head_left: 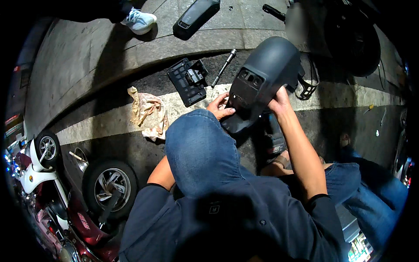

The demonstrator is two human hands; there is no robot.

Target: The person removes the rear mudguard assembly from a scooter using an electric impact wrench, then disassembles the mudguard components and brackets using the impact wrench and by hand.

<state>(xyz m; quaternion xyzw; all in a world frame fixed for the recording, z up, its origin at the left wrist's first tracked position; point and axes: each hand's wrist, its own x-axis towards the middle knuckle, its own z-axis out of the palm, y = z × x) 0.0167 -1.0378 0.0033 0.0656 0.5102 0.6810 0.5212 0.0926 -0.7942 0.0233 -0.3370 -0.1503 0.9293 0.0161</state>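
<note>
Between both hands I hold a dark grey plastic mudguard, tilted with its rounded end pointing away from me. Its near part carries a black recessed panel with holes. My left hand grips the lower left edge, thumb and fingers bent against it. On the opposite side, my right hand is closed around the edge, its fingers partly hidden behind the plastic. Left of the mudguard, on the ground, lie a black plate-shaped bracket and a metal rod-like tool.
A stained rag lies on the white stripe at left. Farther left are a loose wheel and a red-and-white scooter. Ahead are a black elongated casing and another person's shoe. A yellow-handled tool lies right.
</note>
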